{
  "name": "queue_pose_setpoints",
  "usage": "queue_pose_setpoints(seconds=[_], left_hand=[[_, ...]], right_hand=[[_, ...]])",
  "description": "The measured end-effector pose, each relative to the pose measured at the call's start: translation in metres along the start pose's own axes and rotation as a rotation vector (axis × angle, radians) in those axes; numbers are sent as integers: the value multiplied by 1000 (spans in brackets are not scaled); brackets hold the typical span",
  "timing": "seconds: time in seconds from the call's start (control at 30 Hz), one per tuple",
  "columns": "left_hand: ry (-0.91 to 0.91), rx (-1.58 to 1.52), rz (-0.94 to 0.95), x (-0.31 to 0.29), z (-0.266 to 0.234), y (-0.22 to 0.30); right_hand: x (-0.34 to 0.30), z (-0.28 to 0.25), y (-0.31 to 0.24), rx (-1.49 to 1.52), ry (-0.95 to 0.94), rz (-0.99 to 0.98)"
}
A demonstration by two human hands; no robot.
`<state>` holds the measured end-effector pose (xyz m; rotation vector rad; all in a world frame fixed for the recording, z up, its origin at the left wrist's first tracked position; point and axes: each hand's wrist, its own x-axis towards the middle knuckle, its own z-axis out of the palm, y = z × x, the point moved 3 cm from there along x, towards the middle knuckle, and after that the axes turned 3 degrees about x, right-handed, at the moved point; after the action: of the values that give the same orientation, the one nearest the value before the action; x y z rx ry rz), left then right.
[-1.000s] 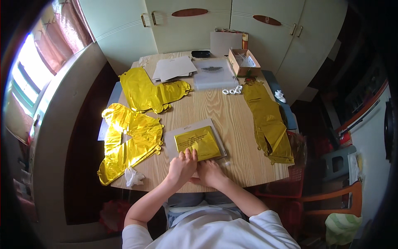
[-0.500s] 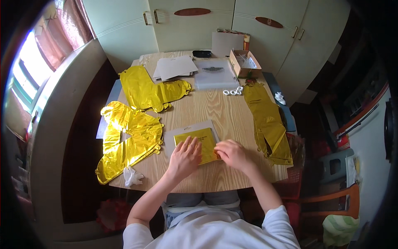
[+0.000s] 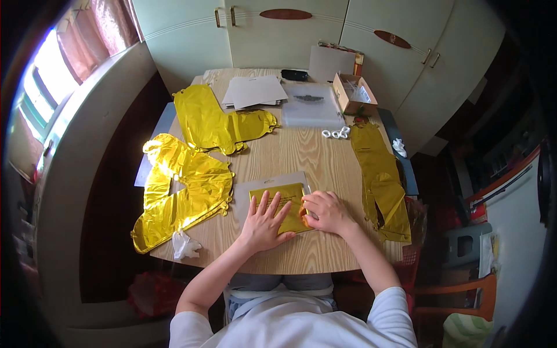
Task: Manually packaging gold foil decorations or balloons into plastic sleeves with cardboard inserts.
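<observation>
In front of me, a folded gold foil balloon (image 3: 284, 193) lies on a pale grey card (image 3: 245, 188) with a hanging slot at its top. My left hand (image 3: 264, 225) rests flat on the folded foil, fingers spread. At the foil's right edge my right hand (image 3: 329, 212) is closed, its fingertips curled on that edge; they hide part of it, and an orange glint shows beside them. Two unfolded gold foil balloons, a far one (image 3: 203, 119) and a nearer one (image 3: 194, 180), lie to the left. Another long gold foil balloon (image 3: 380, 180) lies along the right side.
Toward the back of the wooden table (image 3: 301, 148) are a stack of grey cards (image 3: 255, 91), clear plastic sleeves (image 3: 313, 110), a black case (image 3: 294, 75) and an open box (image 3: 351, 95). White rings (image 3: 335, 133) lie near the sleeves. Crumpled white paper (image 3: 185, 245) sits at the left front edge.
My left hand has spread its fingers and pressed flatter on the folded foil. My right hand has curled further at the right edge. The whole view has shifted slightly.
</observation>
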<state>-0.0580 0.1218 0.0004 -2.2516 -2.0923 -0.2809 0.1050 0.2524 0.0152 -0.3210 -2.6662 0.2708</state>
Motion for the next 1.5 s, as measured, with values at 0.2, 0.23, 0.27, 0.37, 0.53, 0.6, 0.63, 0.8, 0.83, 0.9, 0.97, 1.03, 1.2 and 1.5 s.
queue_pose_setpoints(seconds=[0.2, 0.23, 0.27, 0.37, 0.53, 0.6, 0.63, 0.8, 0.83, 0.9, 0.97, 1.03, 1.2, 1.5], left_hand=[[-28, -20, 70, 2, -3, 0], [-27, -19, 69, 2, -4, 0], [-26, -18, 69, 1, -5, 0], [-20, -15, 71, 1, -1, 0], [-17, -17, 75, 2, 0, 0], [-19, -14, 77, 1, 0, 0], [-19, -16, 76, 1, 1, 0], [-21, -20, 75, 1, -2, 0], [-22, -20, 76, 1, -2, 1], [-24, -19, 74, 1, -2, 1], [-25, -9, 75, 1, -2, 0], [-22, -16, 76, 0, -2, 0], [-11, -200, -5, -11, -9, -14], [-64, -199, -148, -106, -38, -24]], right_hand=[[0, -3, 4, 43, -24, -101], [-1, -3, 4, 48, -14, -113], [-2, -2, 4, 53, -5, -125], [-6, -1, 6, 66, -6, -128], [-9, 0, 7, 23, 22, -78], [-7, -1, 7, -16, 35, -64], [-6, -2, 7, -31, 46, -61], [2, -3, 7, -51, 37, -74], [4, -2, 8, -53, 27, -75], [5, -2, 9, -47, 19, -64], [6, -3, 8, -27, 24, -42], [2, 4, 13, 2, 49, -1], [-3, 2, 8, 104, 2, 110], [-38, -8, -40, 111, -220, 35]])
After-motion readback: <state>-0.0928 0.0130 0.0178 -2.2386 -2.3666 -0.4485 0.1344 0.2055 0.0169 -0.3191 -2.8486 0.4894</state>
